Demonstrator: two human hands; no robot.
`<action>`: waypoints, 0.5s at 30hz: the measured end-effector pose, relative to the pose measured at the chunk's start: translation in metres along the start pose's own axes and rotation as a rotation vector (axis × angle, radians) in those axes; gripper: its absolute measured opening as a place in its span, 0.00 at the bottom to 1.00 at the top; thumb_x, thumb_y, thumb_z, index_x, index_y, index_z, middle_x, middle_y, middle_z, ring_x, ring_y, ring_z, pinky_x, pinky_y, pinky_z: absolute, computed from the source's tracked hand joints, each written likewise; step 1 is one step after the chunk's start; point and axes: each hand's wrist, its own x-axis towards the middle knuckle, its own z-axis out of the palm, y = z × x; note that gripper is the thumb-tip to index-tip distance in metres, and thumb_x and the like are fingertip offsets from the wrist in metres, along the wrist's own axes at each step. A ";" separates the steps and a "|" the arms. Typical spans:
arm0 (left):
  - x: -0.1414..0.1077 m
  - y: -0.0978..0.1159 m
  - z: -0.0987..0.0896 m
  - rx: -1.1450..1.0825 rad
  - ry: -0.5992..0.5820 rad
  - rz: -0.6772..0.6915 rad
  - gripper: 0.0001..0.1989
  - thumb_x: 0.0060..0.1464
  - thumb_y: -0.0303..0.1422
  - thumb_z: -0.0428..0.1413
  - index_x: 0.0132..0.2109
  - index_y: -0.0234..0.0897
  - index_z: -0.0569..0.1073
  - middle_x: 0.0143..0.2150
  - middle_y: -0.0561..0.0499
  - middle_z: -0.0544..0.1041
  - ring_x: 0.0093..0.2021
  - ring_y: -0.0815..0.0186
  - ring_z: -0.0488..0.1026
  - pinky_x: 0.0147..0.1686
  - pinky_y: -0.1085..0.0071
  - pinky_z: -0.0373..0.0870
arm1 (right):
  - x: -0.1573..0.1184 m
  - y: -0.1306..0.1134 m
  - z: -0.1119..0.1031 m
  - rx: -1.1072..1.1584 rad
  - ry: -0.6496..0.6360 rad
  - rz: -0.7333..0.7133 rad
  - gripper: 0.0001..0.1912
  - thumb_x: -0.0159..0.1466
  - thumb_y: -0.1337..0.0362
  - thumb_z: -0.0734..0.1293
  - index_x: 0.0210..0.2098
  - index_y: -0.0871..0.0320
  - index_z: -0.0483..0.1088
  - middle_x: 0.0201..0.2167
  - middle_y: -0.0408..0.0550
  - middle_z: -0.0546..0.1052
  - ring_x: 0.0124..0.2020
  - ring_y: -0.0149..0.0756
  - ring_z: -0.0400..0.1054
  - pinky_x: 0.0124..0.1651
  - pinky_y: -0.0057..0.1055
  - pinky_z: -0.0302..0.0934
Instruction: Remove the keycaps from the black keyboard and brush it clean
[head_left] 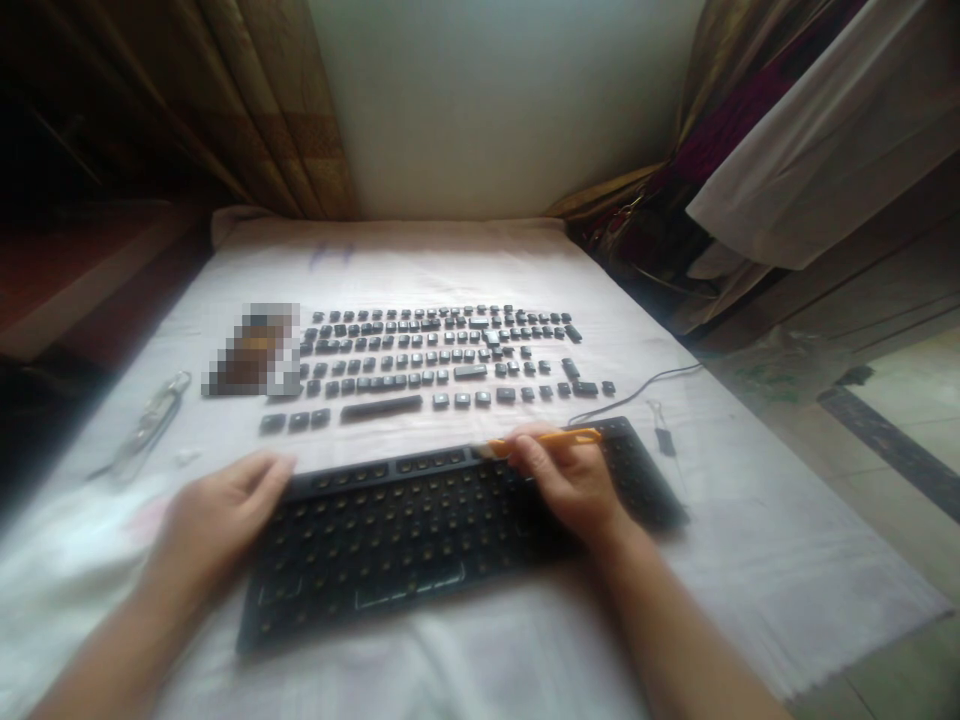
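A black keyboard (375, 530) with its keycaps off lies slightly slanted on the cloth, small switch posts showing across it. My left hand (225, 505) grips its upper left corner, thumb along the edge and the other fingers mostly hidden. Over the upper right part of the keyboard, my right hand (574, 480) is closed around a small brush with an orange handle (551, 441). The pale bristle tip points left and rests at or just above the keyboard's top strip. Beyond the keyboard, loose black keycaps (470, 372) lie in several rows, including a long space bar (382, 407).
The table wears a white cloth (750, 560). A blurred-out item (255, 350) and a clear slim object (154, 420) lie at left. A black binder clip (664, 438) and the cable (637, 388) are at right. Curtains (285, 130) and hanging cloth (810, 150) stand behind.
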 end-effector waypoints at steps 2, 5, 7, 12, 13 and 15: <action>0.000 -0.001 0.000 -0.005 0.005 0.004 0.18 0.56 0.49 0.52 0.33 0.45 0.81 0.30 0.55 0.82 0.31 0.62 0.77 0.30 0.73 0.67 | 0.000 0.000 0.001 0.019 -0.005 -0.004 0.14 0.70 0.58 0.65 0.33 0.55 0.78 0.25 0.45 0.81 0.24 0.35 0.76 0.33 0.31 0.74; 0.000 0.000 -0.001 0.005 0.002 -0.005 0.19 0.57 0.49 0.51 0.33 0.44 0.81 0.30 0.55 0.82 0.31 0.62 0.77 0.30 0.73 0.66 | -0.001 0.002 0.003 0.056 -0.009 -0.013 0.11 0.70 0.60 0.65 0.37 0.55 0.80 0.28 0.45 0.83 0.27 0.35 0.77 0.34 0.31 0.75; 0.000 0.001 -0.001 0.014 0.001 -0.005 0.19 0.57 0.49 0.51 0.33 0.44 0.80 0.30 0.55 0.82 0.31 0.62 0.77 0.29 0.74 0.66 | -0.002 0.003 0.004 0.075 0.003 -0.039 0.09 0.70 0.62 0.66 0.40 0.54 0.80 0.31 0.45 0.84 0.27 0.34 0.78 0.34 0.32 0.75; 0.000 0.003 -0.001 0.008 -0.013 0.003 0.19 0.57 0.49 0.51 0.33 0.44 0.81 0.30 0.55 0.82 0.31 0.62 0.77 0.30 0.74 0.66 | -0.003 0.007 0.005 0.124 0.215 -0.073 0.09 0.71 0.62 0.66 0.45 0.53 0.79 0.35 0.46 0.85 0.26 0.34 0.78 0.32 0.32 0.75; 0.001 0.003 -0.001 0.008 -0.013 0.003 0.19 0.57 0.49 0.51 0.34 0.44 0.81 0.31 0.55 0.83 0.32 0.62 0.77 0.30 0.74 0.66 | -0.003 0.007 0.005 0.120 0.269 -0.050 0.10 0.71 0.61 0.65 0.45 0.53 0.79 0.35 0.47 0.85 0.26 0.34 0.77 0.32 0.33 0.75; 0.001 0.002 -0.001 0.008 -0.008 0.005 0.19 0.57 0.49 0.51 0.34 0.44 0.81 0.31 0.54 0.83 0.32 0.61 0.78 0.31 0.73 0.66 | -0.002 0.008 0.004 0.100 0.342 -0.005 0.11 0.72 0.60 0.65 0.45 0.54 0.78 0.33 0.47 0.84 0.25 0.34 0.77 0.31 0.33 0.75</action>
